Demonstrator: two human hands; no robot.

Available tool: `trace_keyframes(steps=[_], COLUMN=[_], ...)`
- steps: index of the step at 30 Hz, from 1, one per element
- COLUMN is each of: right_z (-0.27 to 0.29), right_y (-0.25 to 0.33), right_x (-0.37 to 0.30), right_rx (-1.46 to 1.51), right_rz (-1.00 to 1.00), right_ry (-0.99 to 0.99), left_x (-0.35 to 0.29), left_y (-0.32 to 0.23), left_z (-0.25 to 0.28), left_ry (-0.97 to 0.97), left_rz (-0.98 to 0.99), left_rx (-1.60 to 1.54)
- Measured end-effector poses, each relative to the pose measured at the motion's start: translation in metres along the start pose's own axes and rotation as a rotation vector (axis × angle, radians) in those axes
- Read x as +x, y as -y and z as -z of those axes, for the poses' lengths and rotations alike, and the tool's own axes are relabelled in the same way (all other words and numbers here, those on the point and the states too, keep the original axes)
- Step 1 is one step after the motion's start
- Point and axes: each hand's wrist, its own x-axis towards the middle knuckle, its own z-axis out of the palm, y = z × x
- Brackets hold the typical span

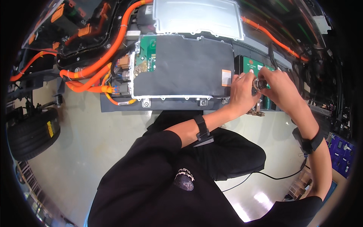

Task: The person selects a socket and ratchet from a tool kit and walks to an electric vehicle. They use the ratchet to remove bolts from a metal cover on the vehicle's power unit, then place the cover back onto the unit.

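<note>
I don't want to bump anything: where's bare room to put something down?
The pale floor is bare between the tyre and the person's dark clothes. So is the middle of the black sheet, between the green circuit board and the orange label. It's crowded around the left hand, right hand and metal part, and among the orange cables.

Near the right end of a dark base (117,108), the right grip (278,86) pinches a round metal part (259,84), dark at its centre. The left grip (242,90) curls at its side — contact is hard to tell. Behind them sits a green-topped module (250,63). Along the base's front edge lies a metal-rimmed housing (181,97), mostly under a black sheet (185,68) — green circuit board (151,47) shows leftward. Thick orange cables (123,32) curve past the base's left edge.
</note>
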Motion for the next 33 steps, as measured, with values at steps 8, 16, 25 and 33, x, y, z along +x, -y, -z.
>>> trace_keyframes(steps=[8,16,25,33], right_z=[-0.001,-0.035,-0.049,-0.026], right_y=[0.009,0.01,0.027,-0.011], right_x=[-0.003,-0.012,-0.015,-0.013], right_rx=[0.153,0.614,0.8,0.115], right_rz=[-0.099,-0.414,-0.489,0.041], right_ry=[-0.034,-0.157,-0.123,-0.18], left_x=[0.028,0.052,0.068,0.075], left_y=[0.013,0.04,0.034,0.037], left_z=[0.009,0.012,0.031,0.032], left_ry=[0.269,0.778,1.017,1.074], left_rz=[0.114,0.046,-0.01,0.085], left_rx=[-0.115,-0.302,-0.373,-0.534])
